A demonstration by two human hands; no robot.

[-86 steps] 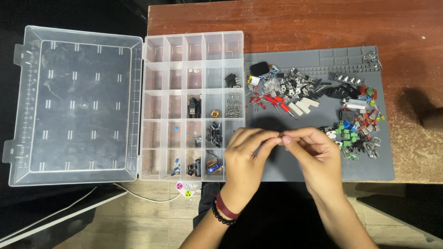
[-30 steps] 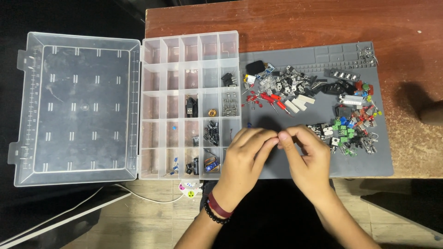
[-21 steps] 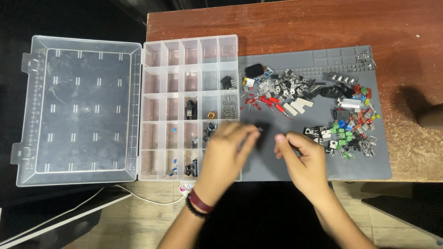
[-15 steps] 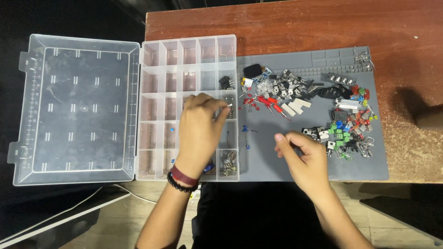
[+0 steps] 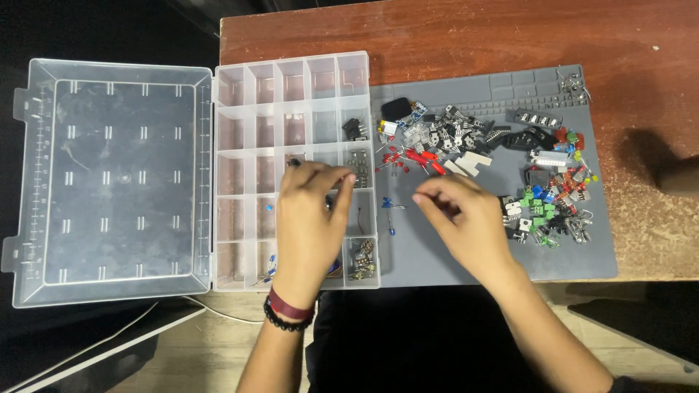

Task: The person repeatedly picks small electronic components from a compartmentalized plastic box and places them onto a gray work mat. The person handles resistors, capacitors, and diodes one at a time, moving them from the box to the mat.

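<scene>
Over the middle of a clear plastic organiser box (image 5: 291, 80), the left hand (image 5: 309, 218) lies palm down, its fingertips (image 5: 348, 178) drawn loosely together above the row of compartments that holds small glass fuses (image 5: 358, 161). Whether its grip is closed on some small part or on nothing cannot be told, since the fingers hide what is under them. A dark red band and a black bead bracelet (image 5: 287, 314) ring that wrist.

Right of it, the right hand (image 5: 466, 222) hovers over a grey rubbery mat (image 5: 437, 258), its fingers curled inward and its thumb and forefinger close together; no part shows between them, so its grip too cannot be read. Just to its left, bare on the mat, lie two small blue LEDs (image 5: 389, 205) with thin wire legs, near the box's edge.

The box is hard, see-through and ribbed into square cells; its flat lid (image 5: 109, 175) is thrown open to the left, hanging past the edge of the worn reddish wooden worktop (image 5: 451, 33). A few cells hold tiny dark and blue parts. Across the far and right parts of the mat spreads a loose scatter: red LEDs (image 5: 411, 155), white ceramic blocks (image 5: 470, 161), black finned transistors (image 5: 455, 132), green terminal blocks (image 5: 535, 200). The mat's far edge is moulded into shallow rectangular trays.
</scene>
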